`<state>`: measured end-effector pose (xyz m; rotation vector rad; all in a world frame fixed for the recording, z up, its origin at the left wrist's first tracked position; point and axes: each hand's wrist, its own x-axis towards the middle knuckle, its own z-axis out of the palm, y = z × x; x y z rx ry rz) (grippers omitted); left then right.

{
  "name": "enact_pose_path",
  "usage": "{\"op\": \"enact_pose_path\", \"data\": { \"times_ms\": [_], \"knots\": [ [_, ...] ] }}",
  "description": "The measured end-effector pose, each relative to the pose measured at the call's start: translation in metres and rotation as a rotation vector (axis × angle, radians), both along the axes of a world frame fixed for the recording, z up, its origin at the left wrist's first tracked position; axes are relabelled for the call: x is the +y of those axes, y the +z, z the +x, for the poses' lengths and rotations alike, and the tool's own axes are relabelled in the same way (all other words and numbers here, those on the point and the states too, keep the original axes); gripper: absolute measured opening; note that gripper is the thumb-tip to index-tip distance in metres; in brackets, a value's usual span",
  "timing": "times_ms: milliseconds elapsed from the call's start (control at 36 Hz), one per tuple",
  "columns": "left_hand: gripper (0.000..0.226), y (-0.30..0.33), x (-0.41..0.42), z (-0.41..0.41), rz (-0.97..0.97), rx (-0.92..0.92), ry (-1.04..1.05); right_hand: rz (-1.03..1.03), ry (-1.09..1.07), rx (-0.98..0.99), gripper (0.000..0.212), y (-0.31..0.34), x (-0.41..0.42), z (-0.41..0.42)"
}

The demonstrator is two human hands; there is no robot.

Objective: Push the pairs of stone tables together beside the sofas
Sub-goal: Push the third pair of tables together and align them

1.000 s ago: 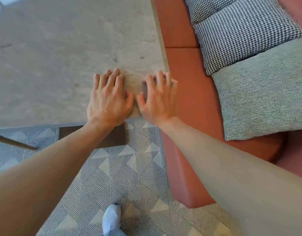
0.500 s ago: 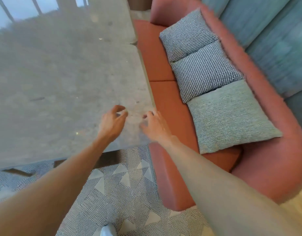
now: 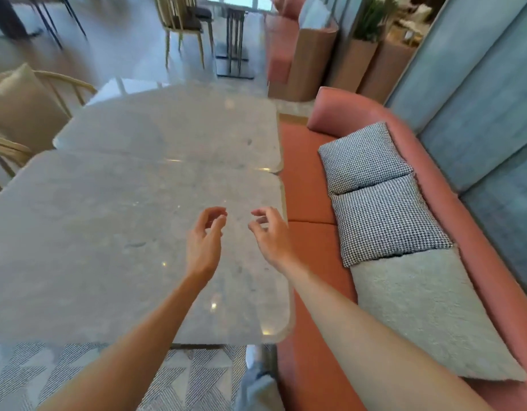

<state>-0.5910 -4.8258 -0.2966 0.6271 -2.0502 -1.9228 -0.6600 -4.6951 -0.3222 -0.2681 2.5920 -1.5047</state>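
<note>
Two pale grey stone tables stand edge to edge beside a terracotta sofa [image 3: 312, 200]. The near table [image 3: 93, 247] fills the left and middle of the view. The far table [image 3: 173, 129] lies beyond it, their edges meeting along a thin seam. My left hand [image 3: 204, 241] hovers above the near tabletop with loosely curled fingers and holds nothing. My right hand [image 3: 269, 235] hangs next to it near the table's right edge, fingers also loosely curled and apart, empty.
On the sofa lie two houndstooth cushions [image 3: 375, 191] and a grey cushion [image 3: 428, 318]. Wooden chairs [image 3: 21, 120] stand left of the tables. A patterned rug [image 3: 63, 378] lies below. Farther back are a dining chair [image 3: 185, 22], planters [image 3: 366, 63] and another sofa.
Both hands have lifted off the near table's edge, where they pressed flat, and now hover with curled fingers. The view has risen and pulled back, showing both tables joined.
</note>
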Motion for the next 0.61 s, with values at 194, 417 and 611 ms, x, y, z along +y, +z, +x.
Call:
{"op": "enact_pose_path", "data": {
  "times_ms": [194, 417, 611],
  "knots": [
    [0.02, -0.017, -0.015, -0.04, 0.075, -0.042, 0.207, 0.076, 0.179, -0.132, 0.025, -0.021, 0.003, -0.075],
    [0.015, -0.038, -0.023, -0.042, 0.067, -0.108, 0.385, 0.188, 0.315, -0.191, 0.035, -0.025, 0.0, -0.124],
    [0.019, -0.052, -0.033, -0.032, 0.1, -0.058, 0.54, 0.225, 0.411, -0.106, 0.028, -0.027, -0.03, -0.141]
  ]
}}
